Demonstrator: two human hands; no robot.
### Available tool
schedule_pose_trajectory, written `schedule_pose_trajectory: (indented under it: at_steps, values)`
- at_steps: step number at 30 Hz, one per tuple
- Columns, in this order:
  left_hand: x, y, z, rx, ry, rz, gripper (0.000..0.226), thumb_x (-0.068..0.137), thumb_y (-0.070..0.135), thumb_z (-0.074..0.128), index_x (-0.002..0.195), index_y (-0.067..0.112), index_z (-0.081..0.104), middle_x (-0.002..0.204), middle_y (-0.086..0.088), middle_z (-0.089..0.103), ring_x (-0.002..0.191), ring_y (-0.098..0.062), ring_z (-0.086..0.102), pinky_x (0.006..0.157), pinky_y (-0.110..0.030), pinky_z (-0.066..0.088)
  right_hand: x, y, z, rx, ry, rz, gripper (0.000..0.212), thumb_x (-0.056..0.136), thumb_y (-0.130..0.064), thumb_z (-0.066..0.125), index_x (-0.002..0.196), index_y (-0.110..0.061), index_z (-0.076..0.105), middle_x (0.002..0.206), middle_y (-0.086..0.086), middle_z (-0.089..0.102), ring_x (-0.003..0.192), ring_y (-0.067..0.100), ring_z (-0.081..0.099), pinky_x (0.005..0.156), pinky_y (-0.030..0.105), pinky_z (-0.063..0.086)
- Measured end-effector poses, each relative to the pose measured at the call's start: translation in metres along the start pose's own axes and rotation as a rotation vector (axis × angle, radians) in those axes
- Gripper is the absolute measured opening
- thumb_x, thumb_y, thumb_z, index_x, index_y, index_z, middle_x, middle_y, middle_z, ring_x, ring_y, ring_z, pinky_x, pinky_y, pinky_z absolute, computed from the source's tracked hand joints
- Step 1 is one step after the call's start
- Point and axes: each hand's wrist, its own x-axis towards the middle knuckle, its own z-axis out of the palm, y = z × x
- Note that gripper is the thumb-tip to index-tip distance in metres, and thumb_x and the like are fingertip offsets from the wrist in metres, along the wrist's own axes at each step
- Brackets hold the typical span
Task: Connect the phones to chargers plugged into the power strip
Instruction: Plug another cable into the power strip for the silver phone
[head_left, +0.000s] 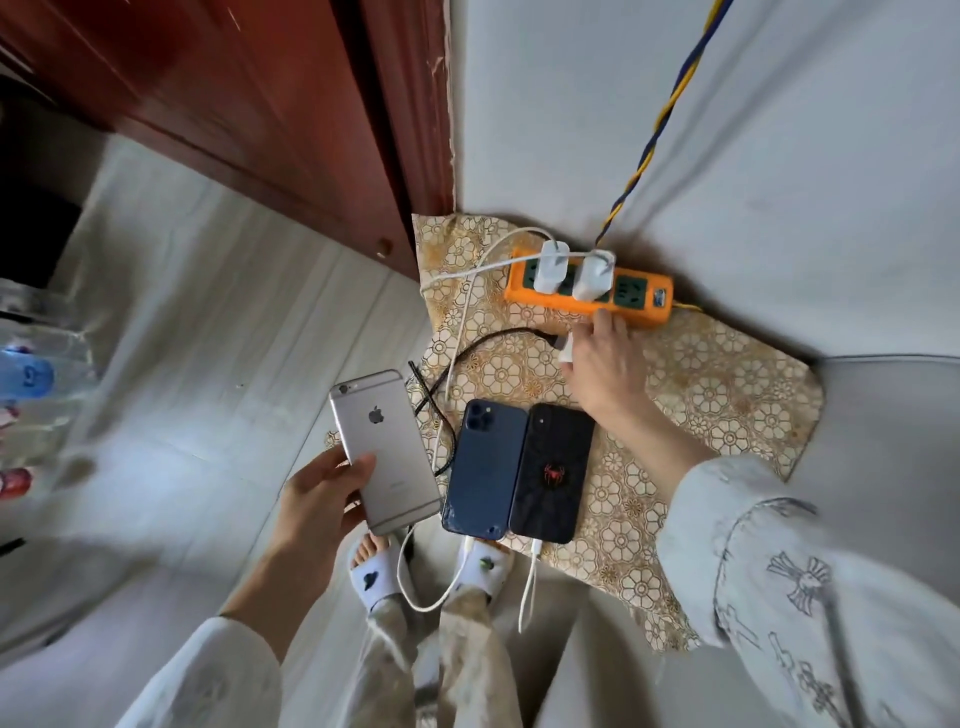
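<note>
My left hand (322, 499) grips a silver phone (387, 449), back side up, held over the floor left of the patterned cloth (727, 395). A blue phone (485, 470) and a black phone with a red spider mark (553, 473) lie side by side on the cloth, each with a white cable in its near end. My right hand (602, 361) holds a small white charger (567, 353) with a black cable (467, 348), just in front of the orange power strip (589, 286). Two white chargers (551, 266) sit plugged in the strip.
A dark red wooden door and frame (322, 130) stand at the back left. A blue-and-yellow twisted cord (660, 124) runs up the white wall from the strip. My feet in white slippers (376, 571) are below the phones. Plastic bottles (31, 374) lie at the far left.
</note>
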Motion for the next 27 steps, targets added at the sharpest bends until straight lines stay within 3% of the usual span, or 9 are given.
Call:
schedule_pose_trajectory:
  at_steps: [6, 12, 15, 19, 22, 27]
  values:
    - [0.000, -0.005, 0.001, -0.016, 0.013, -0.019, 0.021, 0.089, 0.004, 0.050, 0.108, 0.004, 0.058, 0.092, -0.010, 0.064, 0.080, -0.024, 0.061, 0.052, -0.023, 0.056, -0.013, 0.034, -0.014, 0.094, 0.114, -0.043, 0.045, 0.083, -0.024, 0.062, 0.120, -0.002, 0.051, 0.121, 0.017, 0.047, 0.114, 0.030, 0.046, 0.097, 0.039, 0.042]
    - [0.002, -0.005, 0.017, -0.040, -0.009, -0.004, 0.019, 0.089, 0.004, 0.050, 0.106, 0.006, 0.059, 0.089, -0.009, 0.065, 0.077, -0.023, 0.060, 0.063, -0.032, 0.054, -0.015, 0.078, -0.031, 0.267, 0.264, 0.152, 0.037, 0.080, -0.020, 0.065, 0.110, 0.000, 0.057, 0.107, 0.020, 0.050, 0.096, 0.032, 0.054, 0.077, 0.038, 0.049]
    - [0.003, -0.008, 0.022, -0.035, -0.015, 0.006, 0.018, 0.089, 0.004, 0.050, 0.104, 0.006, 0.060, 0.089, -0.009, 0.065, 0.076, -0.023, 0.061, 0.065, -0.033, 0.049, -0.008, 0.083, -0.034, 0.266, 0.296, 0.150, 0.037, 0.080, -0.021, 0.065, 0.108, 0.000, 0.057, 0.106, 0.020, 0.053, 0.094, 0.033, 0.055, 0.078, 0.039, 0.049]
    - [0.007, -0.012, 0.023, -0.049, 0.008, -0.001, 0.018, 0.088, 0.004, 0.051, 0.104, 0.007, 0.059, 0.088, -0.009, 0.065, 0.077, -0.023, 0.061, 0.065, -0.033, 0.048, 0.006, 0.082, -0.031, 0.124, 0.303, 0.077, 0.035, 0.080, -0.023, 0.061, 0.106, 0.001, 0.059, 0.104, 0.020, 0.058, 0.098, 0.034, 0.053, 0.085, 0.044, 0.040]
    - [0.012, -0.014, 0.020, -0.062, 0.020, -0.005, 0.019, 0.088, 0.003, 0.051, 0.105, 0.006, 0.059, 0.088, -0.009, 0.065, 0.078, -0.024, 0.061, 0.066, -0.033, 0.048, 0.015, 0.084, -0.034, 0.175, 0.284, 0.038, 0.036, 0.077, -0.017, 0.063, 0.106, 0.004, 0.059, 0.103, 0.021, 0.057, 0.100, 0.036, 0.051, 0.086, 0.044, 0.042]
    - [0.024, -0.010, 0.026, -0.125, -0.001, -0.040, 0.014, 0.088, 0.003, 0.050, 0.095, 0.008, 0.061, 0.087, -0.008, 0.063, 0.079, -0.021, 0.060, 0.063, -0.032, 0.054, 0.005, 0.078, -0.030, 0.263, 0.176, -0.018, 0.039, 0.074, -0.023, 0.069, 0.099, 0.003, 0.056, 0.098, 0.018, 0.054, 0.093, 0.031, 0.052, 0.076, 0.034, 0.043]
